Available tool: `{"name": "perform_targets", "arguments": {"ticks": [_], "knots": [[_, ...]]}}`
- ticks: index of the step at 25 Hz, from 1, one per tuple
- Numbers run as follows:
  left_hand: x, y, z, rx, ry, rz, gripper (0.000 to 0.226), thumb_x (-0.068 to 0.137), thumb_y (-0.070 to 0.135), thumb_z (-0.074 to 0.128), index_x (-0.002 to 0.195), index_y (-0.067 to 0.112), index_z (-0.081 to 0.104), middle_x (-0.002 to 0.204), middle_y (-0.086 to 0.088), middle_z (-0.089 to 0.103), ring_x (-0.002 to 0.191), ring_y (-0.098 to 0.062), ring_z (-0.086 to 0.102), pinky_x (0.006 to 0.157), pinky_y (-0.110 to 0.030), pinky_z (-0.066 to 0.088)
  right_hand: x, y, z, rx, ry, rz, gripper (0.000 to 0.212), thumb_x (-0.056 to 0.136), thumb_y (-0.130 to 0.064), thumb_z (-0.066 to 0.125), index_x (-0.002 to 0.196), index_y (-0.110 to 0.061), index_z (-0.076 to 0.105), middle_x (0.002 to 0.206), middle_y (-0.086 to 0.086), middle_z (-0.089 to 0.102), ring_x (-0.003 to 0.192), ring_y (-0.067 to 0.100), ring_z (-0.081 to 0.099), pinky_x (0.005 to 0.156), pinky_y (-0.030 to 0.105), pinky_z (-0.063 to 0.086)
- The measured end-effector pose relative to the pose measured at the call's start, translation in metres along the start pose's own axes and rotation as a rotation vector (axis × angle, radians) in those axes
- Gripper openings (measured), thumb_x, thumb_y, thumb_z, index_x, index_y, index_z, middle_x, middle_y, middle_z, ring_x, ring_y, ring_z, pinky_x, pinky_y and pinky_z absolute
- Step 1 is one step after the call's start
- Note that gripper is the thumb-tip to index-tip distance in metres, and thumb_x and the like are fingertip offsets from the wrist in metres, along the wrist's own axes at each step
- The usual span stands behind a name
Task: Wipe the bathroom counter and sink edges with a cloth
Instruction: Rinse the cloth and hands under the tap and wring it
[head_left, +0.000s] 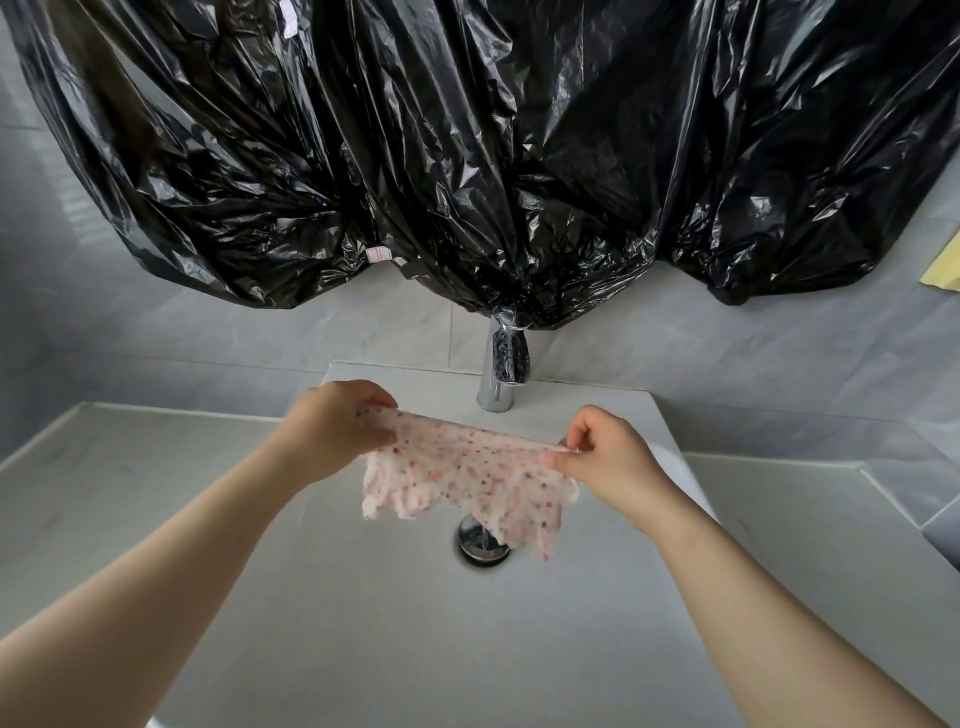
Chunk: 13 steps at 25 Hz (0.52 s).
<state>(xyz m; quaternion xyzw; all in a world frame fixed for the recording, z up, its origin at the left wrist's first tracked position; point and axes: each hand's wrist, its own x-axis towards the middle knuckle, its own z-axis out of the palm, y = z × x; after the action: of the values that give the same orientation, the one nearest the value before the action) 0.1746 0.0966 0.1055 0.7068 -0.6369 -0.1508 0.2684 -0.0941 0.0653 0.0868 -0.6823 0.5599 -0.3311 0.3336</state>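
A thin white cloth (467, 475) with pink and red speckles hangs stretched above the white sink basin (363, 597). My left hand (332, 431) pinches its left top corner. My right hand (610, 457) pinches the right top corner between thumb and fingers. The cloth's ragged lower edge dangles over the chrome drain (480, 543), partly hiding it. Pale grey counter (130, 478) runs on both sides of the sink.
A chrome faucet (501, 371) stands at the sink's back edge. Black plastic sheeting (467, 156) hangs over the wall above, down to the faucet top. Grey tiled wall (727, 364) runs behind. A yellow item (943, 267) shows at the right edge.
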Motion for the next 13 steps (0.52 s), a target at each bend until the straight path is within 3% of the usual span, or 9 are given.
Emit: {"name": "perform_targets", "arguments": {"ticks": [3, 6, 8, 10, 12, 13], "knots": [[0.000, -0.002, -0.002, 0.009, 0.043, 0.040, 0.016, 0.067, 0.024, 0.079, 0.074, 0.020, 0.066, 0.090, -0.001, 0.049, 0.088, -0.017, 0.047, 0.075, -0.028, 0.038, 0.000, -0.003, -0.008, -0.092, 0.007, -0.027, 0.022, 0.077, -0.014, 0.075, 0.073, -0.023, 0.055, 0.070, -0.007, 0.055, 0.066, 0.009, 0.050, 0.056, 0.015, 0.036], [-0.002, -0.001, -0.004, -0.584, -0.134, -0.192, 0.021, 0.052, 0.018, 0.071, 0.066, 0.008, 0.061, 0.073, -0.003, 0.055, 0.071, -0.020, 0.053, 0.067, -0.030, 0.044, -0.001, 0.001, -0.014, 0.228, -0.066, 0.105, 0.024, 0.078, -0.008, 0.072, 0.069, -0.014, 0.051, 0.066, -0.002, 0.052, 0.063, 0.012, 0.048, 0.065, 0.020, 0.042], [-0.007, 0.003, 0.013, -0.796, -0.225, -0.405, 0.015, 0.061, 0.010, 0.068, 0.070, 0.008, 0.056, 0.070, -0.009, 0.056, 0.064, -0.024, 0.054, 0.059, -0.027, 0.045, -0.004, 0.004, -0.009, 0.324, -0.119, 0.258, 0.028, 0.081, -0.007, 0.068, 0.066, -0.014, 0.045, 0.063, 0.002, 0.049, 0.058, 0.013, 0.047, 0.058, 0.023, 0.045], [-0.012, 0.010, 0.044, -0.643, -0.197, -0.533, 0.010, 0.078, 0.003, 0.060, 0.076, 0.010, 0.053, 0.072, -0.012, 0.055, 0.060, -0.024, 0.052, 0.049, -0.024, 0.045, -0.009, 0.009, 0.009, 0.218, -0.077, 0.328, 0.030, 0.081, -0.013, 0.067, 0.064, -0.016, 0.043, 0.058, 0.002, 0.044, 0.053, 0.015, 0.043, 0.052, 0.022, 0.041], [-0.020, 0.028, 0.071, -0.573, -0.169, -0.525, 0.006, 0.086, 0.005, 0.052, 0.085, 0.011, 0.052, 0.075, -0.011, 0.056, 0.056, -0.023, 0.054, 0.041, -0.026, 0.049, -0.014, 0.003, 0.026, 0.324, -0.035, 0.393, 0.027, 0.086, -0.016, 0.062, 0.067, -0.014, 0.042, 0.049, 0.002, 0.049, 0.044, 0.016, 0.047, 0.047, 0.025, 0.046], [-0.023, 0.038, 0.081, -0.589, -0.185, -0.471, 0.003, 0.087, 0.009, 0.052, 0.089, 0.011, 0.053, 0.078, -0.012, 0.058, 0.058, -0.024, 0.056, 0.047, -0.030, 0.054, -0.017, -0.003, 0.033, 0.409, -0.038, 0.399, 0.025, 0.089, -0.017, 0.060, 0.071, -0.011, 0.044, 0.045, 0.002, 0.053, 0.042, 0.016, 0.052, 0.047, 0.028, 0.050]]}}
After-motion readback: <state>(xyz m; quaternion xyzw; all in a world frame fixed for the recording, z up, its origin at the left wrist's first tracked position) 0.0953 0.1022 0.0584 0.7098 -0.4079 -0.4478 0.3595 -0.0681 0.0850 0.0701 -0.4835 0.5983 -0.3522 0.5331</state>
